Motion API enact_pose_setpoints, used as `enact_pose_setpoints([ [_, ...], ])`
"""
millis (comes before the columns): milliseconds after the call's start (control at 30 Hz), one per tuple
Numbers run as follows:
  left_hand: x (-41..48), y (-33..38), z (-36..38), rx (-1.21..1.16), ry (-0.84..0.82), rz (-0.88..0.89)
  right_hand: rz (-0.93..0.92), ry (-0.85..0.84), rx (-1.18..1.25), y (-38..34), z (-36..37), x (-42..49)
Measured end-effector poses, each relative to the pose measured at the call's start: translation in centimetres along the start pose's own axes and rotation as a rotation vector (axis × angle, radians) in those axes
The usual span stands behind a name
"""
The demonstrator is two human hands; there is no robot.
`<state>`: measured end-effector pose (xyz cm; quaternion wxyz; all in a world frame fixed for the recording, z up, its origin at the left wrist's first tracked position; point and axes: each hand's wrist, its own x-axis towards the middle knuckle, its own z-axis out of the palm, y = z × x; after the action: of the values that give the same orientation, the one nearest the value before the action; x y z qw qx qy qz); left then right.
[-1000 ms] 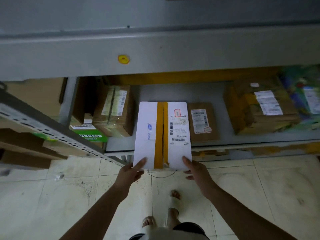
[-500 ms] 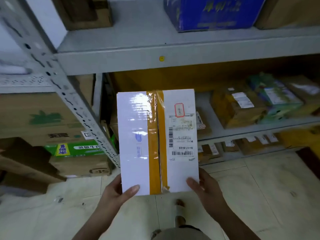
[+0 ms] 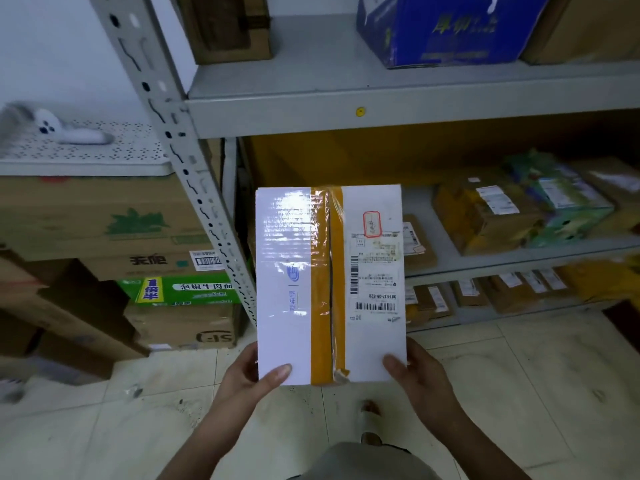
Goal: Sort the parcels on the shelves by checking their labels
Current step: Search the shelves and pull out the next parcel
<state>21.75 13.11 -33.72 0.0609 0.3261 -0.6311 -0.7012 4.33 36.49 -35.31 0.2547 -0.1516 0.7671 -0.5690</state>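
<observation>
The left hand point(image 3: 242, 379) grips the lower left corner of a flat white cardboard parcel point(image 3: 287, 323), its thumb laid across the front face and the other fingers hidden behind. The right hand point(image 3: 419, 379) holds the lower right corner the same way, thumb on the front and fingers curled round the back. The parcel is held upright in the air in front of the person, above the pale tiled floor point(image 3: 519, 393) and in front of the grey metal shelving unit point(image 3: 346, 123). A band of orange-brown packing tape point(image 3: 320, 289) runs down its middle, and a printed shipping label point(image 3: 375, 271) with barcodes covers the right half, a red-outlined stamp point(image 3: 372, 224) just above it. Behind the parcel's right edge a small brown box point(image 3: 417, 244) lies on the middle shelf, with a larger brown taped parcel point(image 3: 485, 216) and a green and blue wrapped parcel point(image 3: 561, 206) further right on the same shelf. A row of small brown labelled parcels point(image 3: 512, 289) stands on the shelf below. On the top shelf sit a blue printed carton point(image 3: 443, 29) and a dark brown box point(image 3: 225, 26). Left of the perforated grey upright point(image 3: 180, 143), large brown cartons point(image 3: 104, 220) are stacked with a green noodle box point(image 3: 180, 289) between them.
</observation>
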Motion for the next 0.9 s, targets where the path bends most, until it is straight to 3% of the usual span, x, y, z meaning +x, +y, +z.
enact_pose_setpoints([
  [467, 0.3, -2.8, 0.5, 0.000, 0.055, -0.102, 0.125, -0.060, -0.035, 1.2, 0.0, -0.3],
  [733, 4.1, -5.6, 4.3, 0.029, 0.096, -0.325, 0.380, -0.082, -0.016, 4.8, -2.1, 1.3],
  [900, 7.9, -6.2, 7.7, 0.021, 0.120, -0.439, 0.542, -0.059, 0.127, 6.0, -3.8, 5.5],
])
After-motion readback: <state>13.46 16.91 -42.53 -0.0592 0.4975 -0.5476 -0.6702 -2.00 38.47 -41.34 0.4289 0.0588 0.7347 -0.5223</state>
